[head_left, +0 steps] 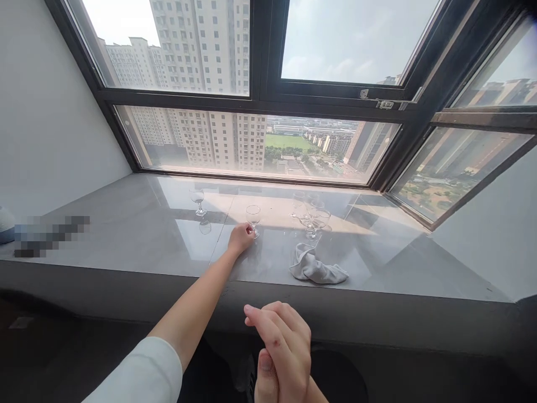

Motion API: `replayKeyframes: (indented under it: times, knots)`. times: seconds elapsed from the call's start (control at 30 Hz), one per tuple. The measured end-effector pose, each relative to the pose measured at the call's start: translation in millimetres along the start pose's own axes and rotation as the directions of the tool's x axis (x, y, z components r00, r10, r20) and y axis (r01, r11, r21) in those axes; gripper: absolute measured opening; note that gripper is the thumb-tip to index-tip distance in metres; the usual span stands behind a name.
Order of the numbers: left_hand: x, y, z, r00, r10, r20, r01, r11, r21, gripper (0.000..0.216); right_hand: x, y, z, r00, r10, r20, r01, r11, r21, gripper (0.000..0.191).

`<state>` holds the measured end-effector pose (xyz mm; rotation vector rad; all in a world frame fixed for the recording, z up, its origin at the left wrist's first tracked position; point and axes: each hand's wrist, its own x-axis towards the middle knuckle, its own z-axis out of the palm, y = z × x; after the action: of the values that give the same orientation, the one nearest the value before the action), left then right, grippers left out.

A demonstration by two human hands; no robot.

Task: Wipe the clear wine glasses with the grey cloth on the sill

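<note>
A small clear stemmed glass (253, 213) stands upright on the glossy grey tiled sill (138, 235). My left hand (242, 238) reaches out to it, with thumb and fingers closed on the lower part, around the stem near the base. Closer to me, in front of the sill's edge, is my right hand (283, 344). Its fingers are loosely curled and pressed together, the thumb lies beside them, and nothing shows in it. Right of the held glass, a crumpled grey cloth (315, 266) lies near the front edge.
Another stemmed glass (197, 197) stands farther left on the sill. Several clear glasses (321, 218) cluster behind the cloth, overlapping each other. A dark-framed window (260, 106) closes off the back. Something pixelated (50, 235) lies at the left, beside a white and blue object (5, 225).
</note>
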<state>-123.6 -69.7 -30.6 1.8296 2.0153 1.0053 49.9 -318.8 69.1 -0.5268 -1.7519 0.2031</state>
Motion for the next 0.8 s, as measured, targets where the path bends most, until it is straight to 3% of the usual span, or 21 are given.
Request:
replayKeyframes:
  times: [0.27, 0.8]
  knots:
    - [-1, 0, 0, 1.000, -0.004, 0.016, 0.004, 1.000, -0.003, 0.005, 17, -18, 0, 0.990, -0.084, -0.109, 0.085, 0.996, 0.000, 0.035]
    - [-1, 5, -2, 0.999, -0.021, 0.027, 0.021, 1.000, 0.012, 0.006, 22, -25, -1, 0.988, -0.100, -0.118, 0.099, 0.995, -0.010, 0.038]
